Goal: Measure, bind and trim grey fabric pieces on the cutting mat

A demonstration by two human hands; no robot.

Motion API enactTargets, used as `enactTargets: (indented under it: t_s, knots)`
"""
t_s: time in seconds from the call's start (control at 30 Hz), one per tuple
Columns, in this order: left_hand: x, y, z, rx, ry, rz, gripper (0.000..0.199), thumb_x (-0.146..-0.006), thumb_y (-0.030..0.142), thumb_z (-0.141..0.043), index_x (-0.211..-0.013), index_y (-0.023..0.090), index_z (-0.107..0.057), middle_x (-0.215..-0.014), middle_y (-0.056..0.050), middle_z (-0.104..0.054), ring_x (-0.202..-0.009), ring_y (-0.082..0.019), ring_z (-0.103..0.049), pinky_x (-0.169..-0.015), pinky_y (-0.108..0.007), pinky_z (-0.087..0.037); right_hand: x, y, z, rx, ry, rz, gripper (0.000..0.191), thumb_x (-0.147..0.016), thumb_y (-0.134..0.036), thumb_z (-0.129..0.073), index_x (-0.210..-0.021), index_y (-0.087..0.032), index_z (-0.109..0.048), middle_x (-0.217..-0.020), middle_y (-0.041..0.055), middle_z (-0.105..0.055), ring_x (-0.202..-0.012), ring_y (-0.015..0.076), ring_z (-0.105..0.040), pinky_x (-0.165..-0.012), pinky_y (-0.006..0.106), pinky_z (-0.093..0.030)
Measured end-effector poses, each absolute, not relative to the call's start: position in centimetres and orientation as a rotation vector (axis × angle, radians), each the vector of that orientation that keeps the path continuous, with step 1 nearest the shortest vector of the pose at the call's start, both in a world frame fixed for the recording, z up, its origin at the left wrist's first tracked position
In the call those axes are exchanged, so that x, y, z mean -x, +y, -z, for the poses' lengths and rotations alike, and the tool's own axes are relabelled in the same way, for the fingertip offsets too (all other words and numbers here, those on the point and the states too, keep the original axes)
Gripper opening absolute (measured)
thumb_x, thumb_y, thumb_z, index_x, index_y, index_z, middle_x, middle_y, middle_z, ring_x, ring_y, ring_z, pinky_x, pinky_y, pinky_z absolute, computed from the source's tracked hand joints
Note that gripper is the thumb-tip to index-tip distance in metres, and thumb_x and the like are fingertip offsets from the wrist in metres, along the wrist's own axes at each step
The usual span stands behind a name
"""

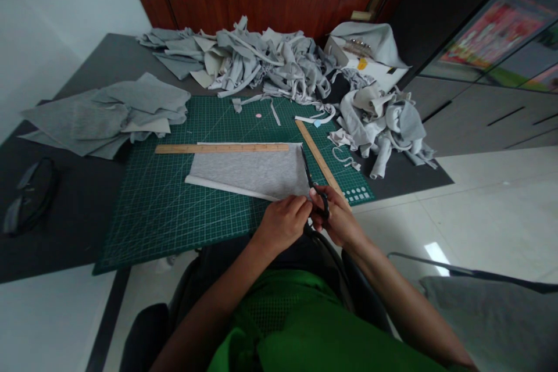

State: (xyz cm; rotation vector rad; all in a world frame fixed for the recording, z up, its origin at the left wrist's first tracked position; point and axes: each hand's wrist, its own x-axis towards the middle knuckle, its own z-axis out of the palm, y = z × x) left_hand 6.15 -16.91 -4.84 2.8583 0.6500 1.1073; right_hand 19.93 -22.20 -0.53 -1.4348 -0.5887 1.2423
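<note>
A pale grey piece of fabric [248, 170] lies flat on the green cutting mat [174, 209]. Along its far edge rests a wooden ruler [218, 148]. My right hand [335, 215] is closed round the handles of black scissors [323, 203], whose blades point away from me along the fabric's right edge. Beside it, my left hand [285, 221] pinches the near right corner of the fabric, close to the scissors. A second wooden ruler [320, 157] lies slantwise on the mat, right of the scissors.
Grey fabric pieces [117, 107] are stacked at the left. Piles of scraps [270, 61] line the back, with more scraps [383, 122] at the right. A white box [349, 58] stands at the back right. Glasses [32, 192] lie on the dark table [74, 244].
</note>
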Motion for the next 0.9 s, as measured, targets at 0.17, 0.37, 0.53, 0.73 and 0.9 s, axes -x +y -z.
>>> enactTargets:
  t_s: [0.17, 0.37, 0.53, 0.73, 0.9]
  knots:
    - [-6.1, -16.9, 4.9, -2.843, 0.639, -1.168, 0.021, -0.098, 0.004, -0.046, -0.096, 0.014, -0.064, -0.092, -0.006, -0.071, -0.078, -0.019, -0.068, -0.062, -0.031, -0.055, -19.9, -22.3, 0.4, 1.432, -0.605, -1.242, 0.068, -0.062, -0.062, -0.09, -0.104, -0.023, -0.053, -0.05, -0.0144, -0.045, -0.04, 0.0088, -0.042, -0.034, 0.02, -0.037]
    - [-6.1, -17.0, 4.8, -2.853, 0.665, -1.071, 0.02, -0.098, 0.005, -0.048, -0.098, 0.016, -0.065, -0.096, -0.005, -0.072, -0.08, -0.018, -0.069, -0.065, -0.031, -0.056, -20.0, -22.2, 0.7, 1.416, -0.577, -1.25, 0.066, -0.061, -0.059, -0.09, -0.103, -0.024, -0.053, -0.051, -0.0139, -0.046, -0.04, 0.0086, -0.042, -0.034, 0.019, -0.036]
    - [-6.0, -17.0, 4.7, -2.844, 0.671, -1.08, 0.019, -0.097, 0.005, -0.049, -0.094, 0.017, -0.064, -0.094, -0.004, -0.072, -0.079, -0.018, -0.069, -0.065, -0.03, -0.055, -20.4, -21.7, 0.9, 1.408, -0.508, -1.251, 0.061, -0.064, -0.061, -0.086, -0.098, -0.025, -0.05, -0.057, -0.0128, -0.05, -0.037, 0.0072, -0.04, -0.031, 0.019, -0.033]
    - [-6.0, -17.0, 4.7, -2.839, 0.648, -1.051, 0.019, -0.097, 0.005, -0.05, -0.095, 0.016, -0.065, -0.093, -0.005, -0.072, -0.08, -0.018, -0.069, -0.067, -0.03, -0.056, -20.6, -21.1, 0.6, 1.414, -0.529, -1.265, 0.061, -0.063, -0.059, -0.088, -0.096, -0.024, -0.05, -0.059, -0.0138, -0.048, -0.038, 0.0061, -0.041, -0.032, 0.018, -0.034]
    - [-6.0, -17.0, 4.8, -2.83, 0.663, -1.065, 0.021, -0.098, 0.005, -0.048, -0.097, 0.016, -0.066, -0.097, -0.006, -0.073, -0.083, -0.018, -0.07, -0.069, -0.029, -0.057, -20.6, -20.8, 0.5, 1.424, -0.539, -1.244, 0.064, -0.061, -0.062, -0.088, -0.098, -0.024, -0.051, -0.058, -0.0143, -0.047, -0.038, 0.0061, -0.04, -0.032, 0.019, -0.035]
